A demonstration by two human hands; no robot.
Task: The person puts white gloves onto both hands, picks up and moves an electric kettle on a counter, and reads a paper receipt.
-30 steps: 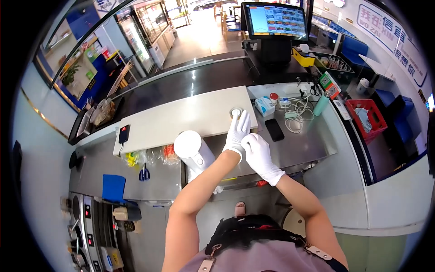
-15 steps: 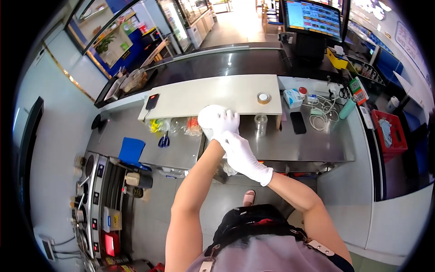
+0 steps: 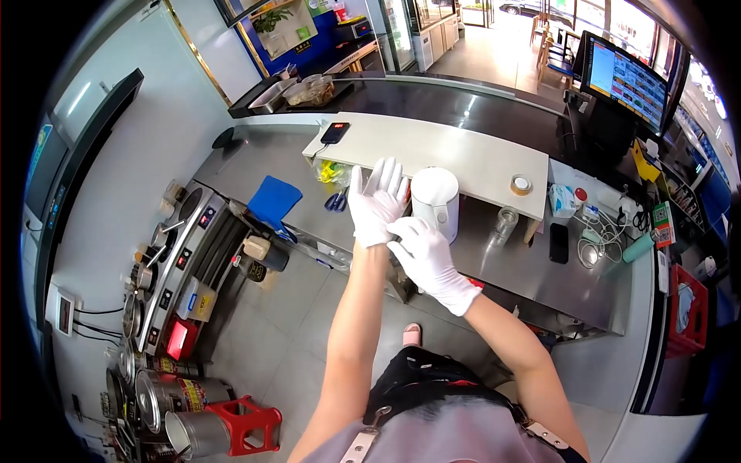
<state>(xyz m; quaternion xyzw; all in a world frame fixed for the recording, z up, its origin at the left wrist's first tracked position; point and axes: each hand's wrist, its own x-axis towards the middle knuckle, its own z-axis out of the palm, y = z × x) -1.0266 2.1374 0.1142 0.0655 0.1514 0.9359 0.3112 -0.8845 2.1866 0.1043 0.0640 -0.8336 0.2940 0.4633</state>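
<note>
You're holding your left hand fingers apart, just left of the white canister, while your right hand is pinching the glove cuff, so tugging too hard could rip it tbh.

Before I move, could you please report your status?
Left hand gloved, open, palm showing. Right hand gloved, fingers at left glove's cuff. White appliance close by.

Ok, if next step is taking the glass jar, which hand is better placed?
Probably the right hand: it is nearer to the glass jar than the left hand, though its fingers are at the left wrist.
</note>
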